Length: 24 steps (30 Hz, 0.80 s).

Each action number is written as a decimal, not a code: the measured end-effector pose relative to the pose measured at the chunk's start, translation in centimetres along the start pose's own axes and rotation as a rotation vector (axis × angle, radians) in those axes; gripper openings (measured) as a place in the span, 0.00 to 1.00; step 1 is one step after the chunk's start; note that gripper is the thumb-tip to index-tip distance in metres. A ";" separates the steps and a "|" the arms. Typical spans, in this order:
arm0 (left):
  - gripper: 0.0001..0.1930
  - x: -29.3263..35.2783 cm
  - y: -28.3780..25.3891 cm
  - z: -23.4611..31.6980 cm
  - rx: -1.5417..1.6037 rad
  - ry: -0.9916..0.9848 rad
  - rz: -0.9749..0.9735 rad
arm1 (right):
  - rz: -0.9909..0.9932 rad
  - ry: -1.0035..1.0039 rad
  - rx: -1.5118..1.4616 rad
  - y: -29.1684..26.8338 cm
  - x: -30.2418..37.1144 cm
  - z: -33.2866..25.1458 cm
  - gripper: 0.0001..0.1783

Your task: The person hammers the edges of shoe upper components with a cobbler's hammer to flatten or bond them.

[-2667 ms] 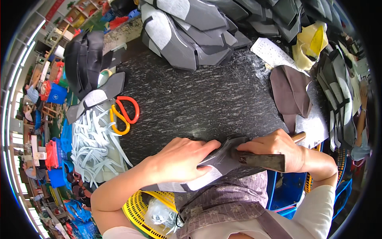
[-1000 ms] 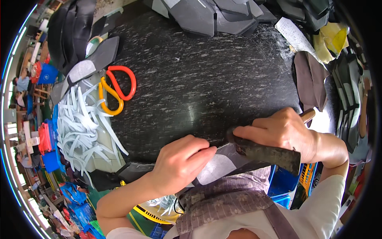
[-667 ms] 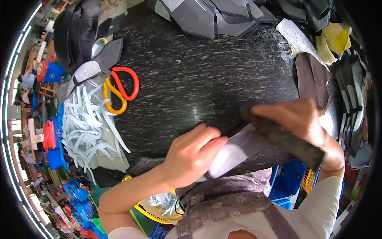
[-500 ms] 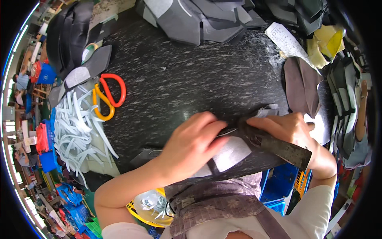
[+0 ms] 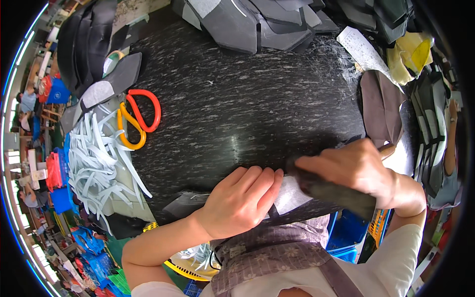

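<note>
Work surface: black tabletop with pale streaks, scuffed whitish toward its far right corner; a patch of light glints near its middle. Grey piece with a whitish patch lies at the near edge, in front of the person's body.

Left hand: laid over the grey piece, fingers together and bent; cannot tell whether it pinches the piece or only presses it. Right hand: clenched round a hammer, wooden handle end showing behind the fist. Hammer head blurred, beside the left fingertips; contact with the piece not determinable.

Left side of surface: heap of pale strips, scissors with one red and one yellow handle loop, tape roll, black stack. Far edge: overlapping grey stack. Right: brown piece, paper sheet, crumpled yellow material.

Below the near edge: blue bin, yellow basket.

Room, left: strip lights, crowded worktables, blue crate, people small in the background. Right rim: another person's bare arm.
</note>
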<state>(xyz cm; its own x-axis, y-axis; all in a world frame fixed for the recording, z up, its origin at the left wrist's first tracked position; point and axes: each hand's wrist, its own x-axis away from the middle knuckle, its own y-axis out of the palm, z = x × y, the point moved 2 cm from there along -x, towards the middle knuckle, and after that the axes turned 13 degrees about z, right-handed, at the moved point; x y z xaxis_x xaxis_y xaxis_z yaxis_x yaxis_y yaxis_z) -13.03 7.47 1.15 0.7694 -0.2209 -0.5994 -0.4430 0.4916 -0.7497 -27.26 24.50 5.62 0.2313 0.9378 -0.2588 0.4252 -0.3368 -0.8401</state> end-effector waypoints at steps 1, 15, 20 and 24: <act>0.21 0.0 -0.1 0.0 -0.006 0.011 -0.003 | 0.011 0.001 0.002 0.0 0.0 0.0 0.19; 0.19 1.6 -1.7 -0.7 0.123 -0.186 -0.034 | 0.029 0.030 0.030 -0.4 -2.0 -1.2 0.17; 0.21 1.6 -1.7 -1.0 0.134 -0.249 -0.039 | 0.003 -0.078 0.028 0.7 -2.8 -1.7 0.16; 0.20 2.4 -3.0 -1.9 0.168 -0.278 -0.017 | -0.079 -0.069 0.052 1.7 -2.2 -2.4 0.18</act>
<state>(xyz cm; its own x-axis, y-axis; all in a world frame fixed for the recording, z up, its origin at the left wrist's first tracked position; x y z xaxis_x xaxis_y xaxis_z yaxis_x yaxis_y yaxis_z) -10.67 3.84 1.42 0.8825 -0.0035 -0.4704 -0.3645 0.6270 -0.6885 -24.96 21.64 5.88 0.1375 0.9654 -0.2216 0.3935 -0.2586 -0.8822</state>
